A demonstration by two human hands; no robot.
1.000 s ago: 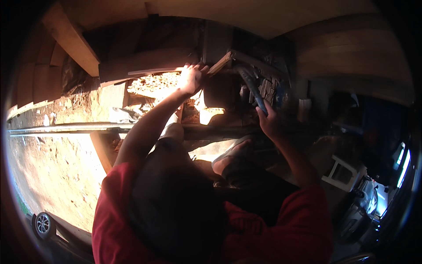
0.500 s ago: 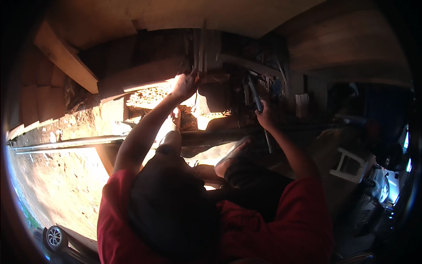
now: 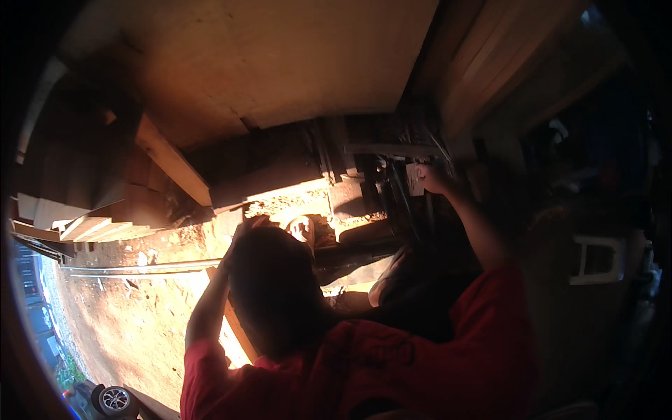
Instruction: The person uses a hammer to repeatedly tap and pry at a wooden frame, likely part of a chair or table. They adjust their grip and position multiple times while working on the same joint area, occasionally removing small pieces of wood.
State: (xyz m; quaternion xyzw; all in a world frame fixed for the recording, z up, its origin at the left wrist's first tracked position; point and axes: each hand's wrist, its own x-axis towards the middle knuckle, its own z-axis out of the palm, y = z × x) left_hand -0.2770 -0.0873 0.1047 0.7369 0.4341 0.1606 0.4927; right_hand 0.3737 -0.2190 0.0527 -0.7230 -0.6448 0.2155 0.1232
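Note:
My left hand point(image 3: 253, 225) is raised at the top of my left knee point(image 3: 276, 273), dim and partly merged with it, so its fingers cannot be made out. My right arm reaches forward to the clutter below the wooden panel. There my right hand point(image 3: 428, 178) is closed at the edge of a small pale flat piece point(image 3: 414, 180), which it seems to grip. Just left of that piece, long dark tools or bars point(image 3: 401, 199) lean in shadow. My bare foot point(image 3: 301, 227) rests in the sunlit patch in front of me.
A large wooden panel point(image 3: 280, 70) spans the far side. A slanted timber point(image 3: 171, 157) and stacked boards point(image 3: 108, 227) lie at left. Long metal bars point(image 3: 140, 268) cross the sunlit dirt. A white plastic stool point(image 3: 597, 259) stands at right, a car wheel point(image 3: 114, 399) at lower left.
My left hand has drawn back from the thin wood strips to my knee. My right hand has left the bluish-handled tool and moved to the pale piece. The view has tilted up and left.

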